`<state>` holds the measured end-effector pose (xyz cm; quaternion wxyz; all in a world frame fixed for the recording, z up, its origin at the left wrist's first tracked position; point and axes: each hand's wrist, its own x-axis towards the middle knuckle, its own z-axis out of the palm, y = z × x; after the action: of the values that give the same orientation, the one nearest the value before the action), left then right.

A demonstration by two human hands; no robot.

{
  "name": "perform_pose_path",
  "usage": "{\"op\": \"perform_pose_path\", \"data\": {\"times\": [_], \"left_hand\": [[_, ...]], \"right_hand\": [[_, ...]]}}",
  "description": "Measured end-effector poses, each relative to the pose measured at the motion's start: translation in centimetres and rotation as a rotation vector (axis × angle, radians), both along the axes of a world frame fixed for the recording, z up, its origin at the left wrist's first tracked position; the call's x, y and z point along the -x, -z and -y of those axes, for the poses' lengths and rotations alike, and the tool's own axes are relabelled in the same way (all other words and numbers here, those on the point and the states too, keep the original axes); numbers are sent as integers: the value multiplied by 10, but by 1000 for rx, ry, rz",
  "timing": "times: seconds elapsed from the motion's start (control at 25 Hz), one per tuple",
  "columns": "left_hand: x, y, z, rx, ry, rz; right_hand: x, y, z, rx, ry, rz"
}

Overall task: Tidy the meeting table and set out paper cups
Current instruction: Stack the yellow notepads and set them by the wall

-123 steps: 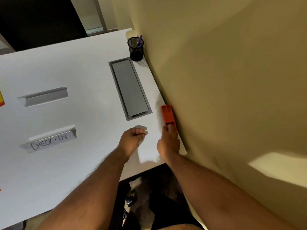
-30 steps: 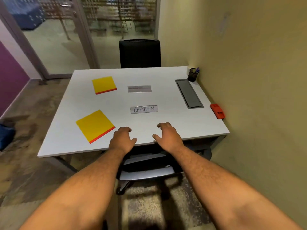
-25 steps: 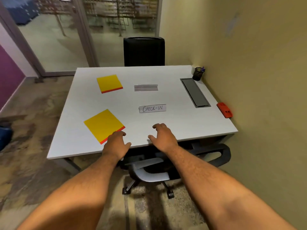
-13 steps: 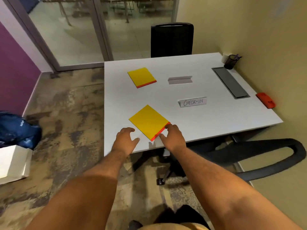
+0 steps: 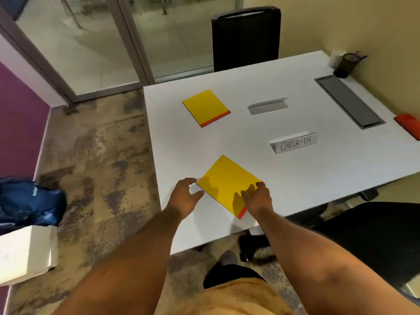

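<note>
Lying near the white table's point(image 5: 295, 173) front-left corner, the yellow notepad point(image 5: 227, 180) is partly hidden under the right hand point(image 5: 258, 198), fingers curled gripping its orange edge; the left hand point(image 5: 185, 197) hovers loosely spread beside it; contact unclear.

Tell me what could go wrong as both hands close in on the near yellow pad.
The near yellow pad lies askew close to the table edge, so a push from the right hand could slide it off. The left hand only hovers beside its corner, so a one-sided lift may tilt it.
</note>
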<state>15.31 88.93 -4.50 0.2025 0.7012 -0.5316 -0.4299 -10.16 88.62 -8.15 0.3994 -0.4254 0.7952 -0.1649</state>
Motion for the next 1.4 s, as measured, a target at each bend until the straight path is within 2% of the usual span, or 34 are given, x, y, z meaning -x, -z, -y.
{"op": "perform_pose_path", "data": {"times": [0.2,0.36,0.52,0.64,0.76,0.84,0.92,0.96,1.04,1.16,1.24,1.32,1.4], "left_hand": [[-18,5,64,-52,31,52],[-12,23,107,-197,237,96],[-11,41,145,-247,492,133],[-11,48,168,-361,580,-9],[-27,49,197,-502,499,-121],[-42,51,214,-577,457,-252],[-51,44,217,-647,439,-313],[-52,41,216,-645,459,-309],[-53,36,214,-543,544,-274],[-59,35,216,-345,658,-123],[-71,36,215,-307,684,-61],[-83,35,214,-284,702,-17],[-91,32,215,-243,736,29]], "right_hand": [[-20,5,23,-42,37,-115],[-41,15,25,-122,284,-121],[-68,24,38,-171,453,-149],[-92,25,45,-159,717,-31],[-119,18,45,-77,1022,170],[-148,15,49,14,1118,342],[-177,9,57,50,1097,491],[-188,10,62,52,1092,506],[-204,10,72,29,1060,434],[-208,8,68,-26,993,222],[-206,6,56,-43,985,142],[-204,3,44,-83,972,117],[-209,1,37,-109,935,193]]}}
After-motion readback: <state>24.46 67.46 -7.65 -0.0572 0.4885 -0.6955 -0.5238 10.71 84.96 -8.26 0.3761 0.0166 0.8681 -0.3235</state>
